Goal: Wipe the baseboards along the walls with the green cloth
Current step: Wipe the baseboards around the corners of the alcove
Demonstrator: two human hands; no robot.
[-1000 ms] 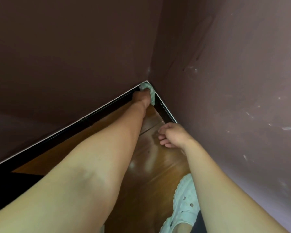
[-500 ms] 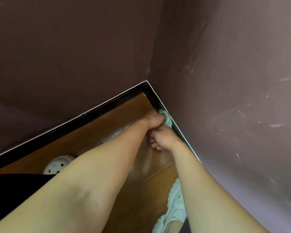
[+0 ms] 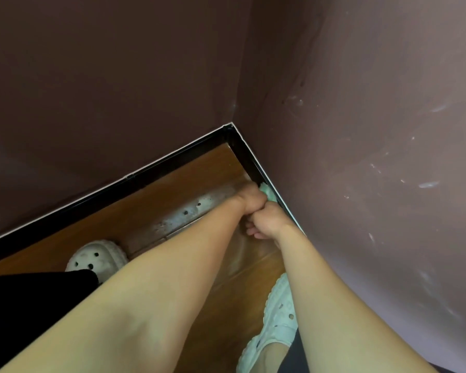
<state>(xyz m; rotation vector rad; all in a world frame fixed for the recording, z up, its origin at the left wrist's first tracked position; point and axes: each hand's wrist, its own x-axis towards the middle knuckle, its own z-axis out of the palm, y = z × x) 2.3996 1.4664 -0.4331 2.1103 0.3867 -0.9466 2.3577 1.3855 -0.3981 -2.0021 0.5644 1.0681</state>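
Green cloth (image 3: 267,190) slid from corner toward 5 o'clock along right-wall baseboard (image 3: 246,160); left hand (image 3: 249,201) fingers curled round it. Right hand (image 3: 267,224) loosely curled, empty, touching left. Corner likely wiped; right run remains.

No writing seems legible anywhere in this dim view.

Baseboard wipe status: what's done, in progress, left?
Done: the right wall's baseboard near the corner, where the green cloth was a second ago. In hand: the left hand presses the cloth on that baseboard, farther along; the right hand sits beside it. Left: the stretch behind the arms. The left wall's baseboard: cannot tell.
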